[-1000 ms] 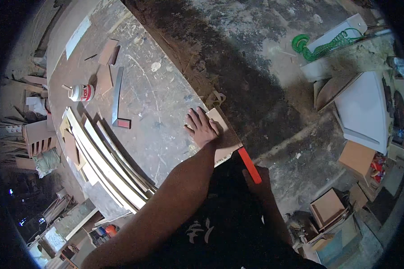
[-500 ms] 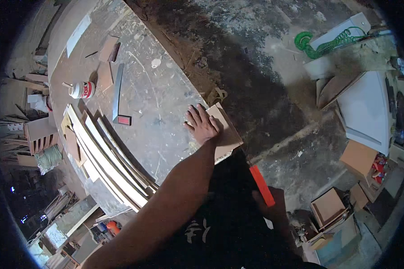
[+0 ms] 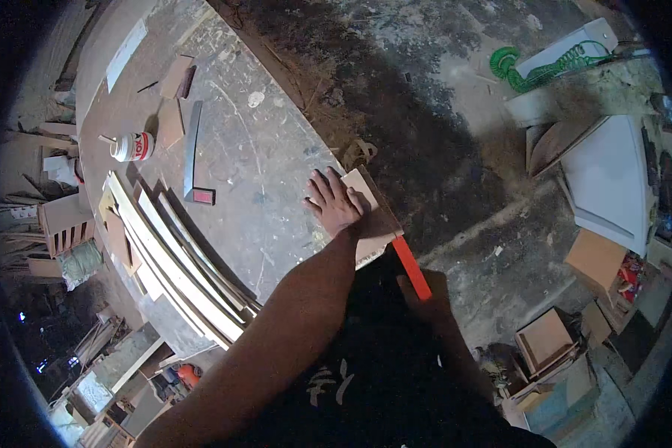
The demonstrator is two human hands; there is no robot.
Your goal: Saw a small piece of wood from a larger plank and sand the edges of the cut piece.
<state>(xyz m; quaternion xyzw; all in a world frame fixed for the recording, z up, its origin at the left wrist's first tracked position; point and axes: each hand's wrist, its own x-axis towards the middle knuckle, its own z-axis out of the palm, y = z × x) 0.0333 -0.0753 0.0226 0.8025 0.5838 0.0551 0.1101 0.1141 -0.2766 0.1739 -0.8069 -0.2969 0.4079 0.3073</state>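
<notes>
My left hand (image 3: 336,205) lies flat with its fingers spread, partly on a small light-brown board (image 3: 373,213) and partly on the worktable (image 3: 257,149). The board sits at the table's edge. Close to the board's near right corner is a long, flat orange tool (image 3: 413,270), its upper end seeming to touch that corner. My right hand (image 3: 424,291) is in shadow, closed around the tool's lower end. The fingers are mostly dark, and I cannot make out the tool's exact kind.
Several long pale wood strips (image 3: 175,257) lie along the table's left side. Beyond them are a white tub (image 3: 133,147), a try square (image 3: 193,157) and brown offcuts (image 3: 172,123). A green coiled hose (image 3: 526,71) and an open wooden box (image 3: 546,343) are on the right.
My right hand and the orange tool have moved up and left, bringing the tool's end to the board's corner. My left hand has stayed on the board.
</notes>
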